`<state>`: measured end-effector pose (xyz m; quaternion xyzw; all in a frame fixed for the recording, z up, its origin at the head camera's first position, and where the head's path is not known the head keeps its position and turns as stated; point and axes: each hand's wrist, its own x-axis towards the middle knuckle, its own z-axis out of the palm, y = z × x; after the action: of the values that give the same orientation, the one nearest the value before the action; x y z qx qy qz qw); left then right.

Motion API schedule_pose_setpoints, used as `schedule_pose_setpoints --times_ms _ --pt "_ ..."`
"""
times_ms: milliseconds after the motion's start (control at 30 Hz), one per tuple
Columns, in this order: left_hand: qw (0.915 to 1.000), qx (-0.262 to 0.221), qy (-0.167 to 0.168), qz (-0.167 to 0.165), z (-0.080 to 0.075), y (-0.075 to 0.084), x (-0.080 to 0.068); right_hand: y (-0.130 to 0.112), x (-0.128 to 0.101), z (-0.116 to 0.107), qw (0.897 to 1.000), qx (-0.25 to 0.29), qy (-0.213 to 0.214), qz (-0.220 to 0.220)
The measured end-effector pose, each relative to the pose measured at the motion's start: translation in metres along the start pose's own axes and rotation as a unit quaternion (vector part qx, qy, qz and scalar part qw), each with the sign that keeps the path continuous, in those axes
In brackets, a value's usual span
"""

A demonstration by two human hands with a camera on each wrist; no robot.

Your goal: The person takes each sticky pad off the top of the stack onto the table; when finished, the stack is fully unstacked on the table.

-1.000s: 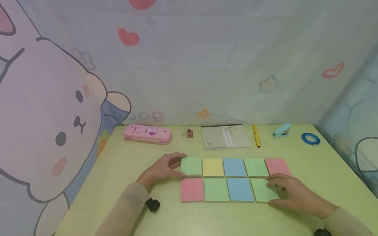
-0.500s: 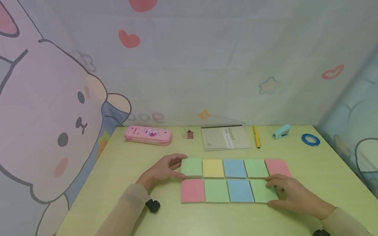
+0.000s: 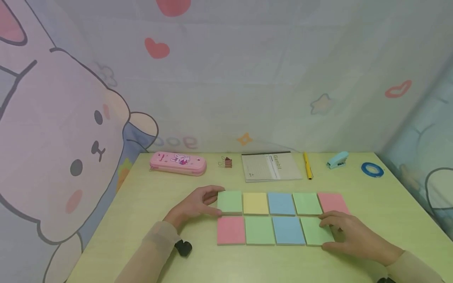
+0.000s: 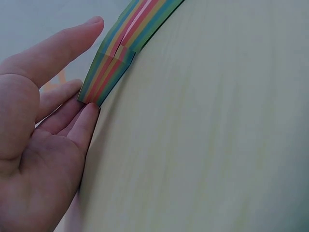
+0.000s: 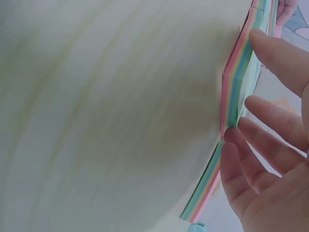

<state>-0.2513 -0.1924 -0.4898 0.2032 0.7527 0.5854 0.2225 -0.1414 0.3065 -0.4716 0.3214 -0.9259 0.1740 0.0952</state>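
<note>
So there's a grid of sticky note pads on the pale green table (image 3: pixel 148 204), two rows. Back row: green pad (image 3: pixel 229 201), yellow (image 3: pixel 255 203), blue (image 3: pixel 281 203), green (image 3: pixel 306 203), pink (image 3: pixel 332 202). Front row: pink (image 3: pixel 231 230), green (image 3: pixel 259 230), blue (image 3: pixel 288 230), and a front green pad (image 3: pixel 315 231) at the right end.

The left hand (image 3: pixel 196 204) sits against the left edge of the back green pad, fingers relaxed and fairly straight, just touching its side. The right hand (image 3: pixel 350 234) rests over the right edge of the front green pad, fingers loosely spread, not gripping.

Along the back edge: a pink pencil case (image 3: pixel 178 163), a binder clip (image 3: pixel 226 161), a notebook (image 3: pixel 270 166), a yellow pen (image 3: pixel 307 165), a light blue stapler (image 3: pixel 337 159) and a blue tape roll (image 3: pixel 372 169).
</note>
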Motion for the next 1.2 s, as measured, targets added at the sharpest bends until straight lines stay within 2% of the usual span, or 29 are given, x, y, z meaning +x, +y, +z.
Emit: schedule_pose_setpoints --times_ms 233,433,567,867,1200 --pt "1.0 0.003 0.001 -0.001 -0.001 0.0 0.001 -0.005 0.009 -0.006 1.0 0.03 0.009 -0.002" --pt "0.9999 0.007 0.007 -0.002 -0.002 -0.005 -0.001 -0.021 0.039 -0.006 0.999 0.048 0.025 0.0" --pt "0.9999 0.001 0.009 -0.006 -0.002 -0.007 -0.003 -0.04 0.069 0.004 0.998 0.06 0.006 0.009" --pt "1.0 -0.003 0.004 0.002 0.0 -0.005 -0.003 -0.079 0.137 0.032 0.994 0.091 -0.061 -0.005" --pt "0.9998 -0.01 -0.003 0.017 -0.001 -0.005 0.001 -0.109 0.194 0.052 0.99 0.094 -0.106 -0.021"
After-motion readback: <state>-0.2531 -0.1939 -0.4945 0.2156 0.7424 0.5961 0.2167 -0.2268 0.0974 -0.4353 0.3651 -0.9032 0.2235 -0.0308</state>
